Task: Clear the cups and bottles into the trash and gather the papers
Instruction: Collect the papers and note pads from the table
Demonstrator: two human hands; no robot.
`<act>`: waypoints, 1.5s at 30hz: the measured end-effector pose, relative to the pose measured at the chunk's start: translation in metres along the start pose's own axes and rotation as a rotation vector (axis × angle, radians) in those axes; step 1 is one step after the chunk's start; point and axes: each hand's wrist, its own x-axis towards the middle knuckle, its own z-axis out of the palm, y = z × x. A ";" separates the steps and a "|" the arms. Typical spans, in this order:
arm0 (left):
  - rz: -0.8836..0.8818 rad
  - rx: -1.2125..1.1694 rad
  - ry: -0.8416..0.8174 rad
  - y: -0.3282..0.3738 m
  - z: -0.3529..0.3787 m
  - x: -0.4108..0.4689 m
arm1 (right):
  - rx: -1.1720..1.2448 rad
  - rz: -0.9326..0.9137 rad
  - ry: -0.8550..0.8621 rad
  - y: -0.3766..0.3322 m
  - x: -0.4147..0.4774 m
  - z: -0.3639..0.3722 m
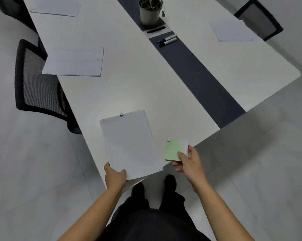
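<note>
The clipped white paper stack (129, 145) lay at lower centre on the long white table (138, 84), its corner gripped by the left hand (114, 176), the right hand (190, 162) pinching a pale green notepad (172, 150) beside it, loose white sheets (73, 61) and two black markers (167, 40) farther up.

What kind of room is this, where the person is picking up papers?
Most likely an office meeting room. A long white table has black mesh chairs pushed up to it, sheets of paper lie at separate seats, and two markers rest on the dark strip down its middle.
</note>
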 end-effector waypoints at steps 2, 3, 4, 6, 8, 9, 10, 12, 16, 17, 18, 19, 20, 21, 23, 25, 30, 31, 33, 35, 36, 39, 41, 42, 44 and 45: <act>-0.020 0.063 0.025 -0.009 0.002 0.000 | -0.076 0.010 -0.050 -0.002 0.020 0.006; -0.010 0.086 0.037 -0.011 0.003 -0.003 | -0.119 0.006 -0.069 -0.003 0.030 0.007; 0.006 0.106 0.048 -0.014 0.004 -0.006 | -0.156 -0.002 -0.089 -0.003 0.040 0.009; 0.027 0.125 0.075 -0.017 0.006 -0.013 | -0.202 -0.017 -0.125 -0.004 0.061 0.011; 0.018 0.117 0.131 -0.018 0.009 -0.019 | -0.241 -0.025 -0.141 -0.002 0.081 0.011; 0.005 0.107 0.163 -0.021 0.012 -0.020 | -0.268 -0.027 -0.156 -0.002 0.089 0.012; -0.006 0.089 0.189 -0.023 0.014 -0.020 | -0.310 -0.035 -0.175 0.001 0.097 0.010; -0.041 0.057 0.228 -0.028 0.018 -0.018 | -0.459 -0.032 -0.209 0.010 0.111 0.006; -0.120 0.039 0.311 -0.033 0.026 -0.016 | -0.811 -0.056 -0.190 0.031 0.130 -0.006; -0.122 0.033 0.317 -0.035 0.028 -0.015 | -0.838 -0.064 -0.191 0.033 0.132 -0.007; -0.129 0.032 0.315 -0.035 0.028 -0.013 | -0.863 -0.076 -0.204 0.032 0.133 -0.007; -0.147 0.037 0.305 -0.035 0.028 -0.012 | -0.895 -0.088 -0.220 0.032 0.133 -0.006; -0.168 0.062 0.292 -0.035 0.029 -0.013 | -0.934 -0.104 -0.231 0.033 0.134 -0.006; -0.186 0.105 0.276 -0.033 0.029 -0.014 | -0.980 -0.122 -0.233 0.032 0.133 -0.005; -0.196 0.231 0.272 -0.028 0.029 -0.014 | -1.062 -0.169 -0.218 0.031 0.132 -0.003; -0.137 0.377 0.311 -0.023 0.025 -0.011 | -1.136 -0.241 -0.213 0.031 0.131 -0.004; 0.102 0.673 0.160 -0.017 0.018 0.018 | -1.279 -0.395 -0.389 0.032 0.135 -0.010; 0.121 0.719 0.107 -0.014 0.018 0.022 | -1.318 -0.395 -0.436 0.033 0.136 -0.011; 0.129 0.776 0.042 -0.010 0.019 0.029 | -1.400 -0.409 -0.475 0.035 0.137 -0.011; 0.121 0.792 0.023 -0.007 0.022 0.031 | -1.448 -0.434 -0.460 0.038 0.136 -0.010; 0.123 0.796 0.015 -0.007 0.022 0.031 | -1.462 -0.436 -0.456 0.039 0.136 -0.009; 0.142 0.796 -0.008 -0.010 0.023 0.030 | -1.477 -0.423 -0.460 0.039 0.135 -0.008; 0.148 0.811 -0.023 -0.012 0.022 0.030 | -1.498 -0.413 -0.467 0.038 0.135 -0.007; 0.151 0.827 -0.032 -0.013 0.022 0.031 | -1.512 -0.410 -0.468 0.039 0.135 -0.007; 0.153 0.840 -0.046 -0.015 0.021 0.033 | -1.548 -0.412 -0.467 0.040 0.135 -0.006; 0.157 0.838 -0.047 -0.015 0.020 0.034 | -1.565 -0.418 -0.465 0.041 0.135 -0.005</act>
